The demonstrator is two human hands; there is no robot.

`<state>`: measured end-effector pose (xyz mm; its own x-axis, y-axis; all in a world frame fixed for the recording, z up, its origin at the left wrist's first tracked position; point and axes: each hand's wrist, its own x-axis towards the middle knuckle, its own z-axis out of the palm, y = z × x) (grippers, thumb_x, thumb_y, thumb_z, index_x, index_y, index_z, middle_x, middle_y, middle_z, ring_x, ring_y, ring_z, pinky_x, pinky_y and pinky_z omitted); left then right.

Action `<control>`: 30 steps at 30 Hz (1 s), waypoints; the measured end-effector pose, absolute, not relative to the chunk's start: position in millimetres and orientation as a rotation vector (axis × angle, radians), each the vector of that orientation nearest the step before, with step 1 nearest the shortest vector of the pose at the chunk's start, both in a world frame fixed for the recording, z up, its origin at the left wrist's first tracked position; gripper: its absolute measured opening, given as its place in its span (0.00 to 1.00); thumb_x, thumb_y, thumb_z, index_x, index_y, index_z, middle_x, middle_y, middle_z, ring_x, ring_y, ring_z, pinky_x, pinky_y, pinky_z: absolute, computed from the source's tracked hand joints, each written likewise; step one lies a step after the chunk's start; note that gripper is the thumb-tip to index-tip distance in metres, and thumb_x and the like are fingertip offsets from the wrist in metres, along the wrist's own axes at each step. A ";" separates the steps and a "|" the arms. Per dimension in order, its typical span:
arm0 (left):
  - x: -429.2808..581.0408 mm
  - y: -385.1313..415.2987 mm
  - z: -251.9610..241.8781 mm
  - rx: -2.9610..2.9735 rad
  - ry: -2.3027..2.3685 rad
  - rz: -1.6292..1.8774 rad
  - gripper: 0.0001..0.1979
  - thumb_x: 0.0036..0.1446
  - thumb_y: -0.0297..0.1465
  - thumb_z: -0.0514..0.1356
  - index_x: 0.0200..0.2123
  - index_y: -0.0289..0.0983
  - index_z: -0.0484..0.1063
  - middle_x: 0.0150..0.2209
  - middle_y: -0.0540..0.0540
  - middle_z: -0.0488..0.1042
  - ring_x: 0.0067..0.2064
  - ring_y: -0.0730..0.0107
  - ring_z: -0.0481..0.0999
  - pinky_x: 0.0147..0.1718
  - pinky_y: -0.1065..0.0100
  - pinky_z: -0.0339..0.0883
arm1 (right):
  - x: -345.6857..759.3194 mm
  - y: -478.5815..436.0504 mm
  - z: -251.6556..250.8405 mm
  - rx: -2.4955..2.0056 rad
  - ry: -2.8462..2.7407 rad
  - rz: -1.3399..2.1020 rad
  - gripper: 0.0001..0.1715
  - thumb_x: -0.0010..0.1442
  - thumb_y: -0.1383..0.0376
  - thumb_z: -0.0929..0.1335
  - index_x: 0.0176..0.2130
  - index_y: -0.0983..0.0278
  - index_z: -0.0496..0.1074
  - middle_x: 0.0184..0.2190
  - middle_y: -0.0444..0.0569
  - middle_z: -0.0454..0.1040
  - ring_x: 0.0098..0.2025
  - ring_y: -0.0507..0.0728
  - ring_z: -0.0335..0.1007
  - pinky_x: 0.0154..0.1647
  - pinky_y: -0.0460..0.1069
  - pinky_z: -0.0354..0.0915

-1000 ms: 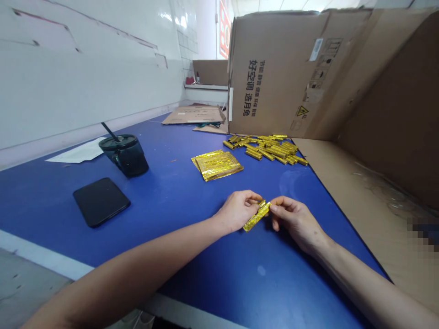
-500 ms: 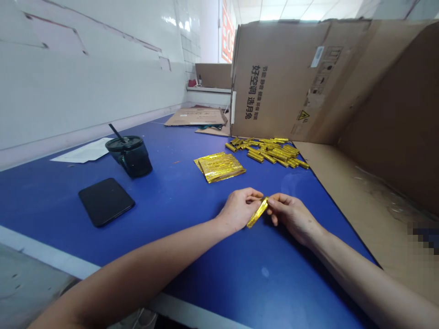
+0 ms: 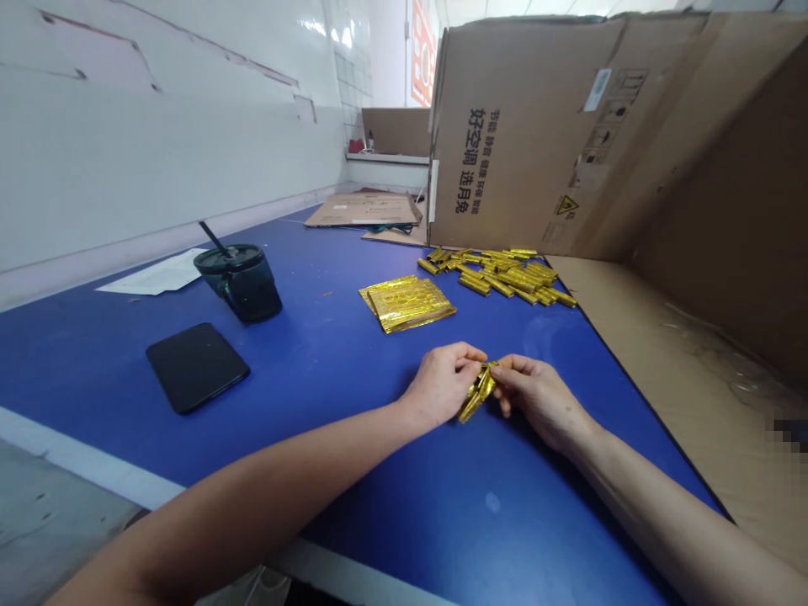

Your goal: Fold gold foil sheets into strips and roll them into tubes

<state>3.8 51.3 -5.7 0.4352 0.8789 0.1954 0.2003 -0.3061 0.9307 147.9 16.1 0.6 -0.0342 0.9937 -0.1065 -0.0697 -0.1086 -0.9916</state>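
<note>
Left hand [image 3: 440, 386] and right hand [image 3: 538, 393] pinch one gold foil strip [image 3: 478, 393] above a blue table [image 3: 328, 404]; one flat foil stack [image 3: 407, 305] and one heap of foil rolls [image 3: 498, 273] lie before a cardboard box [image 3: 523, 135].

There is one left hand [image 3: 440, 387] and one right hand [image 3: 535, 397]. The two hands hold one gold foil piece [image 3: 478, 393] between them. There is one blue table [image 3: 94, 396]. On it is one flat stack of gold packets [image 3: 409, 305], and it is hard to count the packets in it. There is also one pile of small gold sticks [image 3: 498, 273], with too many sticks to count well. There is one dark cup [image 3: 243, 290] with one straw [image 3: 213, 238]. There is one black phone [image 3: 197, 367] and one sheet of white paper [image 3: 155, 279]. Farther back, there is one big cardboard box [image 3: 523, 143], one flat piece of cardboard [image 3: 361, 209], and one red sign [image 3: 423, 55].
</note>
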 end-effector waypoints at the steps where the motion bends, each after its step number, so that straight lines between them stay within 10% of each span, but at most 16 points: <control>1: 3.8 51.2 -5.4 1.776 0.937 0.926 0.10 0.51 0.27 0.51 0.36 0.33 0.68 0.28 0.47 0.73 0.28 0.74 0.71 0.26 0.74 0.63 | 148.0 16.1 0.6 -1.228 -1.126 1.343 0.10 0.47 0.62 0.68 0.22 0.66 0.64 0.15 0.40 0.66 0.13 0.46 0.58 0.14 0.42 0.55; 30: 1.5 38.9 5.2 2.029 0.641 0.782 0.24 0.45 0.15 0.47 0.46 0.37 0.61 0.41 0.48 0.71 0.40 0.72 0.71 0.39 0.69 0.65 | 149.2 15.6 1.0 -1.210 -0.824 1.186 0.11 0.41 0.64 0.70 0.19 0.66 0.63 0.10 0.38 0.62 0.09 0.45 0.52 0.09 0.42 0.49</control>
